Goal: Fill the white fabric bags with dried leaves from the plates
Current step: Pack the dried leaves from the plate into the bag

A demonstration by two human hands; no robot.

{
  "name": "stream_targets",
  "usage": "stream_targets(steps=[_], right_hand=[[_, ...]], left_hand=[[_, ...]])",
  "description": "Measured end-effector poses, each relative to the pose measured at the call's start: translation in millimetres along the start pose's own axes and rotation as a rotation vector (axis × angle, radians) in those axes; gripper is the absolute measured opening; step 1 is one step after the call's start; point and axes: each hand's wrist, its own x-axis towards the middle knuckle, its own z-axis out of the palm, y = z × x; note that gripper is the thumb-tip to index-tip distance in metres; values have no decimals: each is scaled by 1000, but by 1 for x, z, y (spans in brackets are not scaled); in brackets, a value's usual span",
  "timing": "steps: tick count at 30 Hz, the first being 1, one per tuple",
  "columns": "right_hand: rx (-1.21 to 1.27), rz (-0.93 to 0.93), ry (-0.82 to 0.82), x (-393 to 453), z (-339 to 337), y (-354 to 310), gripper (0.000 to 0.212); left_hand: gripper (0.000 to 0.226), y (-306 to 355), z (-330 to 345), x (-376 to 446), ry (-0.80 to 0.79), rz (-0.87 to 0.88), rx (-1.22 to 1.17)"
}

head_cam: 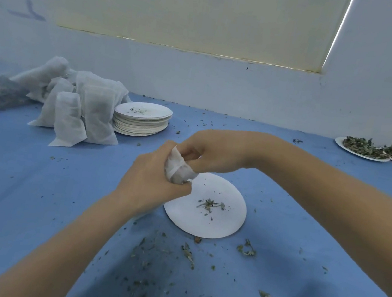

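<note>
My left hand [150, 179] grips a small white fabric bag [177, 168] with leaves inside, held above the far left rim of a white paper plate [220, 217]. My right hand [211, 150] comes in from the right, its fingers curled over the bag's top and pinching it. Only a few dried leaf scraps [209, 204] lie on that plate. Two plates heaped with dried leaves [363, 148] stand at the far right.
A pile of filled white fabric bags [80, 104] lies at the back left beside a stack of used paper plates [142, 119]. Leaf crumbs [187, 253] litter the blue cloth [33, 188]. A white wall runs along the back.
</note>
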Motion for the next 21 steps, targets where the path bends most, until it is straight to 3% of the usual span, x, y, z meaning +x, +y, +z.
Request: stream_targets(steps=[3,7,8,9,11,12,17,21], right_hand=[[113,-22,151,-7,0,3,22],[339,22,520,-25,17,27,24],[332,91,530,-30,28,36,36],[283,212,452,-32,42,44,63],[118,456,190,-33,74,55,125],[59,518,122,-31,88,58,140],[119,520,261,-15,108,65,147],[235,451,463,7,80,56,146]], left_hand=[[42,-2,-5,-1,-37,-13,108],[42,-13,-12,-10,16,-49,120],[44,-15,-12,-13,34,-67,98],[48,-15,-12,-15,56,-84,69],[56,-15,-10,-19,96,-112,12],[59,-14,-9,-20,108,-120,-12],[68,-13,-11,-22,134,-138,-67],[50,-25,-32,-4,273,-144,-74]])
